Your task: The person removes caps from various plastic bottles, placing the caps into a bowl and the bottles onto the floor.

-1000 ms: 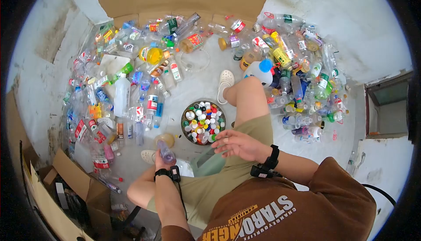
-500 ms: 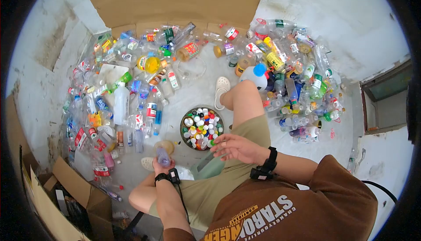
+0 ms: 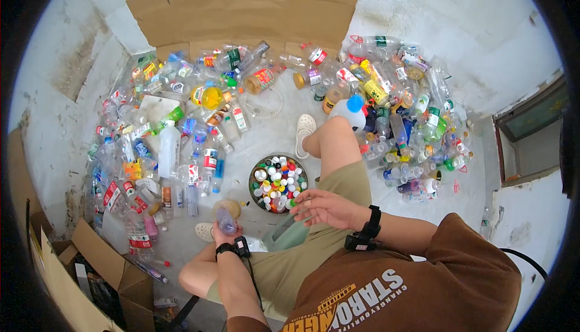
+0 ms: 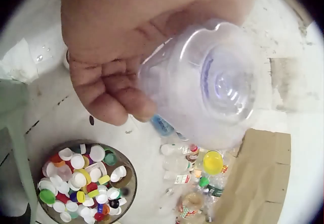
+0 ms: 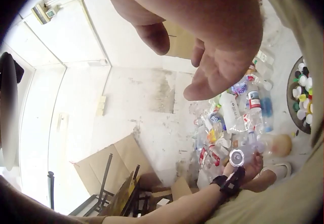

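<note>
In the head view my left hand (image 3: pixel 227 235) grips a clear, purple-tinted plastic bottle (image 3: pixel 225 218) low over the floor, beside my left shoe. The left wrist view shows the base of this bottle (image 4: pixel 223 82) facing the camera, with fingers curled round its side; its neck is hidden. My right hand (image 3: pixel 329 207) hovers above my lap with its fingers loosely spread, holding nothing. Just beyond its fingertips stands a round tray (image 3: pixel 252 196) full of bottle caps (image 3: pixel 278 181), mostly white, with some green, red and yellow.
Heaps of plastic bottles lie on the left (image 3: pixel 139 181) and right (image 3: pixel 417 120). A tan jar (image 3: pixel 232 207) is beside the held bottle. A greenish stool (image 3: pixel 290 233) stands between my legs. Cardboard (image 3: pixel 248 6) leans at the back; an opened carton (image 3: pixel 115 259) sits at lower left.
The head view has tilted up slightly, so the floor things sit lower in it. The left hand keeps the bottle, turned a little; the right hand has hardly moved.
</note>
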{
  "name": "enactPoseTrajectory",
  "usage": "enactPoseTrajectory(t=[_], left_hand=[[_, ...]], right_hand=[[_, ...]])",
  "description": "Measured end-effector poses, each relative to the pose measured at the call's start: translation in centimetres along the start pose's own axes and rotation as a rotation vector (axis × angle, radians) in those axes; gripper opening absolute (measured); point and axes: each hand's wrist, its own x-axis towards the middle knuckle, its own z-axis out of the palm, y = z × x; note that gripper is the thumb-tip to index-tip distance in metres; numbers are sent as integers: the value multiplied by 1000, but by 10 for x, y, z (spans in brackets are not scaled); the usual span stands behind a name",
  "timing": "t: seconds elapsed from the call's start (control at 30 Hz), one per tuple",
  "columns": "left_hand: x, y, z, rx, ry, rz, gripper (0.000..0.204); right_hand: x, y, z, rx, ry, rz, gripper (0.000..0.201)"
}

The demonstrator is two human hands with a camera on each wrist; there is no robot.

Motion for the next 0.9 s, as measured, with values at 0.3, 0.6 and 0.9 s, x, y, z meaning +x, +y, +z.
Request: enactPoseTrajectory(t=[0.3,0.6,0.9], left_hand=[[11,-5,-7,111,30,12,52],[-6,-9,34,358,-186,416,40],[-146,-32,151,1128,-508,1154,74]], right_hand=[[-2,-2,3,-25,9,6,22],[2,-5,-2,-64,25,-21,27],[32,-58,19,-805,23,-419,52]])
